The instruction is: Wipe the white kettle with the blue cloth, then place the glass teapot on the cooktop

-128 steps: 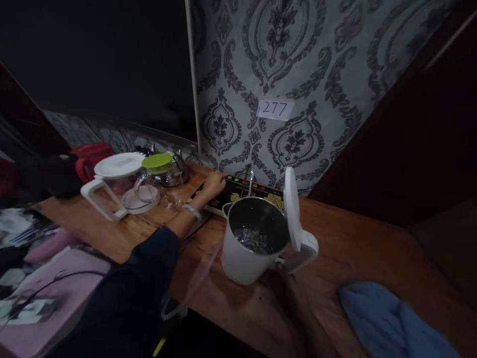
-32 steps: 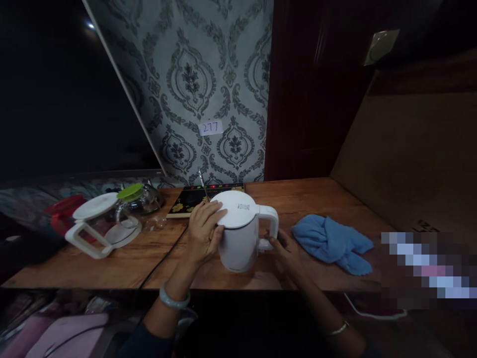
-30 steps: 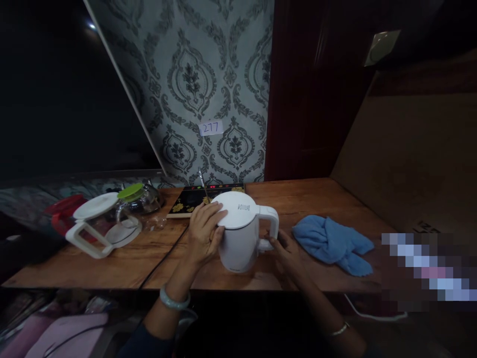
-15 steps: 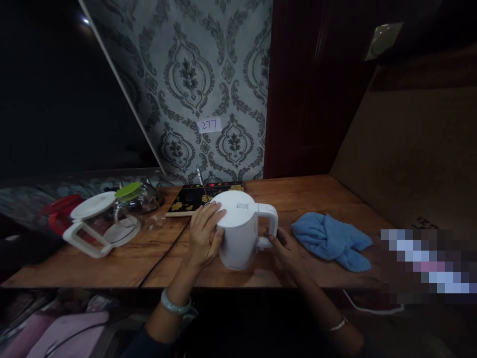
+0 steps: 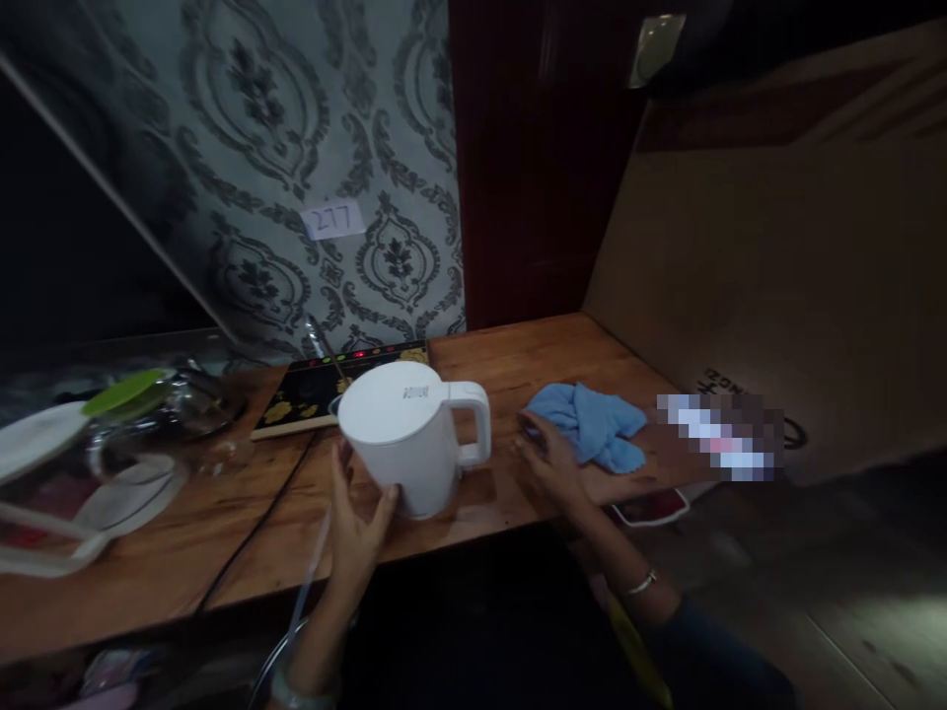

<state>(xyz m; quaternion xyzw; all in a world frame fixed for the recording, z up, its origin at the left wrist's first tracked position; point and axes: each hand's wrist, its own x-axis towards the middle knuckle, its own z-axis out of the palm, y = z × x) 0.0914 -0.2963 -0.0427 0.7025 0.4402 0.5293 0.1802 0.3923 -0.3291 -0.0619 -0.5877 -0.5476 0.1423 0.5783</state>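
A white electric kettle [image 5: 400, 434], lid closed and handle to the right, stands slightly tilted in view near the table's front edge. My left hand [image 5: 359, 528] holds its lower left side, thumb in front and the other fingers partly hidden around the far side. To the right of the kettle handle, my right hand [image 5: 553, 463] is off the kettle, thumb and fingers apart and curved. Its fingertips are at the left end of a crumpled blue cloth [image 5: 596, 424]; whether they touch it I cannot tell.
Behind the kettle is a black induction cooker [image 5: 296, 394] with gold flowers and a lit red light. Glass pots, one with a green lid [image 5: 129, 394], stand at left. A dark cord [image 5: 258, 528] crosses the wooden table [image 5: 518, 345]. A large cardboard box [image 5: 776, 266] stands at right.
My right hand has left the kettle handle and moved right to the cloth. My left hand has slid from the lid edge down to the kettle's lower side. The view has turned right.
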